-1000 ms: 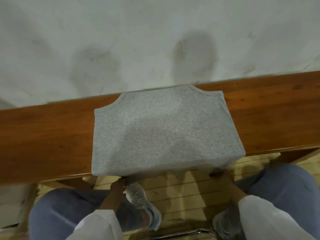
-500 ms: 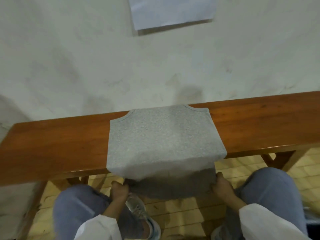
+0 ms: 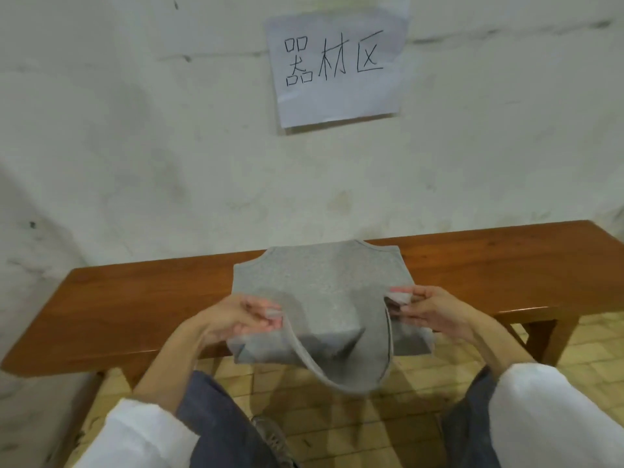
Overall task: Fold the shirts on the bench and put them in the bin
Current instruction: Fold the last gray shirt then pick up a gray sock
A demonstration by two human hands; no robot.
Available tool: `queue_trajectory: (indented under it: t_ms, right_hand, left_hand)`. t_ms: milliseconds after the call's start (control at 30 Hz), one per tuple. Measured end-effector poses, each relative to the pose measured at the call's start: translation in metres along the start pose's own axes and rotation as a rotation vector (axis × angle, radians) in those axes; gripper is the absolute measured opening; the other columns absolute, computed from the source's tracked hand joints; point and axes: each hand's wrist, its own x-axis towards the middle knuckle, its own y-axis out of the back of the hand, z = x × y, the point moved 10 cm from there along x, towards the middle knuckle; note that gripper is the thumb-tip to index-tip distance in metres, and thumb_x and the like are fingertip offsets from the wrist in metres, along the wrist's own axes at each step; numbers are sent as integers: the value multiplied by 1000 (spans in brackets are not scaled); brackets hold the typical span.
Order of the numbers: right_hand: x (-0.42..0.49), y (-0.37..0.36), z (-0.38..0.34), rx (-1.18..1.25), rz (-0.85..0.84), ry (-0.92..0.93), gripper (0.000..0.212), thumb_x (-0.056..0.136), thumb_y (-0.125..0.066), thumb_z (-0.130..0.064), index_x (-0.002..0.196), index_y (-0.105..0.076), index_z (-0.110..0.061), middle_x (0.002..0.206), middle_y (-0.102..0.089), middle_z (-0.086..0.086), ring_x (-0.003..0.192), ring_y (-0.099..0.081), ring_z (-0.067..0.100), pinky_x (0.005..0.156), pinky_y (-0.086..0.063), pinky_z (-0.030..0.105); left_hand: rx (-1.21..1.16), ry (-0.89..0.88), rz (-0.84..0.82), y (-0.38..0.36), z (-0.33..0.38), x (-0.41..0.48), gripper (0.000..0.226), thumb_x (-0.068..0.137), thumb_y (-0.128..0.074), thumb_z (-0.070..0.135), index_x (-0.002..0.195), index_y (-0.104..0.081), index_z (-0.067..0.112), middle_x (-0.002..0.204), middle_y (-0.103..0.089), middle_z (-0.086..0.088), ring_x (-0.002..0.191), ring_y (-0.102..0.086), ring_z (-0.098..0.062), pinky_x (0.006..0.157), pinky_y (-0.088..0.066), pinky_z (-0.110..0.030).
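Note:
A grey shirt (image 3: 320, 282) lies across the wooden bench (image 3: 135, 298), its far part flat on the seat. Its near hem is lifted off the front edge and sags in a loop between my hands. My left hand (image 3: 236, 317) pinches the hem's left corner between thumb and fingers. My right hand (image 3: 427, 307) pinches the right corner the same way. Both hands hover just above the bench's front edge. No bin is in view.
The bench stands against a white wall (image 3: 169, 146) with a paper sign (image 3: 337, 65) taped above it. Bare seat shows left and right of the shirt. My knees in blue trousers (image 3: 223, 417) and a tiled floor (image 3: 388, 417) are below.
My hands rose from below the bench edge, lifting the shirt's hanging hem up over the seat. The camera tilted up, so the wall sign came into view.

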Motion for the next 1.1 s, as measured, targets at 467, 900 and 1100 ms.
queue_trajectory:
  t_ms: [467,900,1100]
  right_hand:
    - [33,71,-29,-736,990,174,24,95,-52,-31,78,-58,-16,91,-59,2,75,-56,17,69,-44,28]
    - [11,57,-62,-437,1091,535,20,99,-43,-33,95,-58,-20,74,-57,-7,68,-55,9,59,-41,25]
    - [69,80,-95,-725,998,409,39,98,-47,-23,61,-37,-23,58,-44,-3,53,-41,12,46,-25,29]
  left_hand:
    - [421,-267,982,108,9,28,20,98,-49,23,89,-59,8,84,-61,-5,85,-61,-30,70,-46,-35]
    - [318,-686,1194,95,48,-28,16,100,-43,26,99,-56,17,80,-59,6,72,-55,-6,62,-43,-24]
    - [597,-553,1127,129,76,31,21,98,-48,21,84,-57,7,72,-59,-6,65,-53,-23,62,-40,-37]
